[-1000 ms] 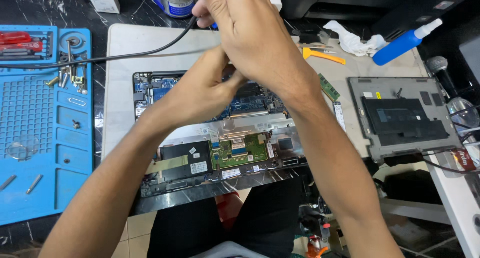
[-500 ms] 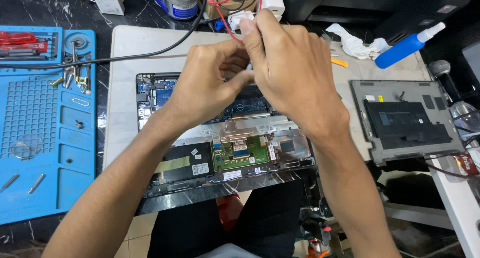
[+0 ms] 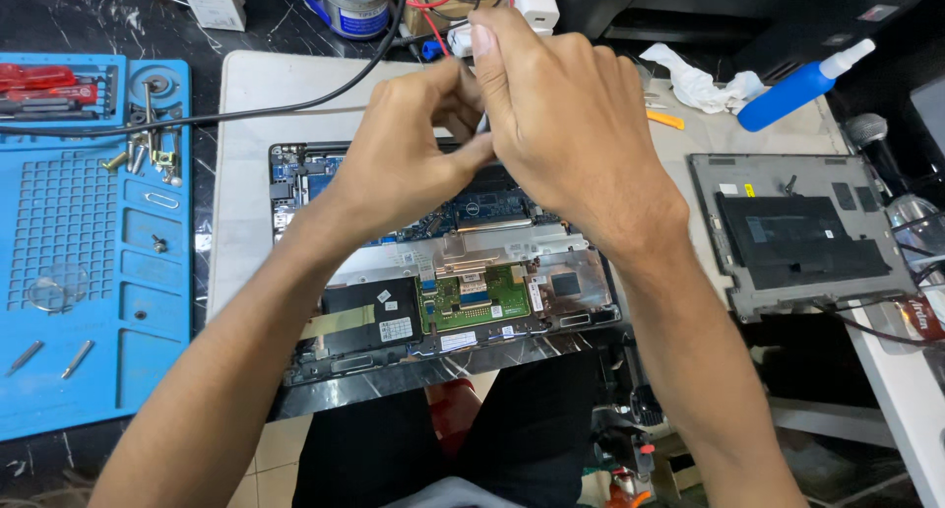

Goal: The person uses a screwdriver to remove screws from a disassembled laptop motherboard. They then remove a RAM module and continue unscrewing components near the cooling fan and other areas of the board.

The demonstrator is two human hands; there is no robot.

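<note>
Both hands, the left hand (image 3: 404, 163) and the right hand (image 3: 561, 124), are meeting above the opened black laptop (image 3: 443, 282). Their fingers are pinching together on a small white piece (image 3: 461, 41). A blue plastic bottle (image 3: 792, 90) is lying far to the right of the fingers.

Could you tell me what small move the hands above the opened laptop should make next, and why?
Probably lower both hands slowly toward the board. The left hand and right hand pinch a small white piece together above the opened laptop, hiding what lies beneath; the black cable runs close by, so a slow descent seems safest.

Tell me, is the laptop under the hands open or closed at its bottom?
Open. The laptop lies with its circuit boards bare, and its grey bottom cover rests apart on the right.
</note>
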